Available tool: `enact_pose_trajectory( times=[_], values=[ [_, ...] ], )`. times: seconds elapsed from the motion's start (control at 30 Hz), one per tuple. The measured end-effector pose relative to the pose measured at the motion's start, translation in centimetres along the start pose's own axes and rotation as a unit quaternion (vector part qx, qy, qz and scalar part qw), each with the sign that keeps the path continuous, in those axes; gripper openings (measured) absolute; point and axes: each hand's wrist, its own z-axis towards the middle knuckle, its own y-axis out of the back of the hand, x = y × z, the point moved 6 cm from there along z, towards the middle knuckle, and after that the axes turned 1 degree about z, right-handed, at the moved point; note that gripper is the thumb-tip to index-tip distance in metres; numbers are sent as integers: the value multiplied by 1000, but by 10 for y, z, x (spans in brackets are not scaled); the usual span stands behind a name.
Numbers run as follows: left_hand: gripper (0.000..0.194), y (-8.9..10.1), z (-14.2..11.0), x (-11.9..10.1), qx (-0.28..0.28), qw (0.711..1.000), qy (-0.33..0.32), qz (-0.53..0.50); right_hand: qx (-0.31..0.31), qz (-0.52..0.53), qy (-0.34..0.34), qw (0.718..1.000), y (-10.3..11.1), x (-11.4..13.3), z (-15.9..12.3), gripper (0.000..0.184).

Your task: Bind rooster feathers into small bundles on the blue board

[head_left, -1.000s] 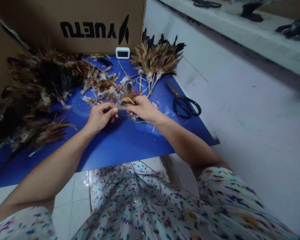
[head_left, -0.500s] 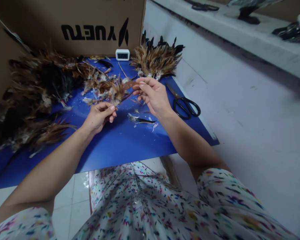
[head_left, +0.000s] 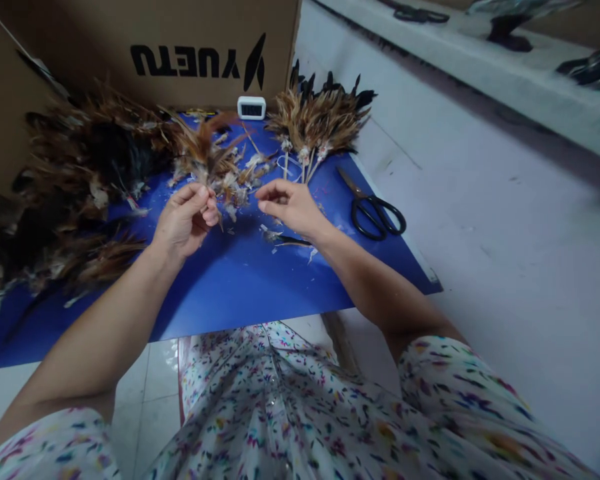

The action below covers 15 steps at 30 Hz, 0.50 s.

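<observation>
My left hand (head_left: 184, 219) pinches a small bunch of brown feathers (head_left: 206, 148) by its quill ends, the tips pointing up and away from me. To its right, my right hand (head_left: 295, 208) hovers over the blue tabletop (head_left: 230, 280), fingers curved and slightly apart, nothing visible between them. Loose feathers with pale fluffy ends (head_left: 234, 188) lie behind and between both hands. One dark feather (head_left: 287, 239) rests just below my right hand.
Black-handled scissors (head_left: 377, 215) lie at right. Bound feather bunches on sticks (head_left: 323, 120) stand behind them, beside a small white digital clock (head_left: 251, 108). A large feather heap (head_left: 80, 167) covers the left. A cardboard box (head_left: 205, 27) and a wall (head_left: 505, 200) border the table.
My left hand has drawn the feather bunch left and turned it more upright. My right hand has let go of the feather tips and moved slightly down, away from the bunch.
</observation>
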Motion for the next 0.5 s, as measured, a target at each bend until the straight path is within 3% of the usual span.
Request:
enact_pose_trajectory(
  times=[0.23, 0.5],
  values=[
    [36, 12, 5, -22, -82, 995, -30, -53, 139, -203, 28, 969, -53, 11, 2, 9],
    [31, 26, 11, -26, -116, 991, -44, -51, 191, -459, -45, 867, -92, 16, 18, 25]
  ],
)
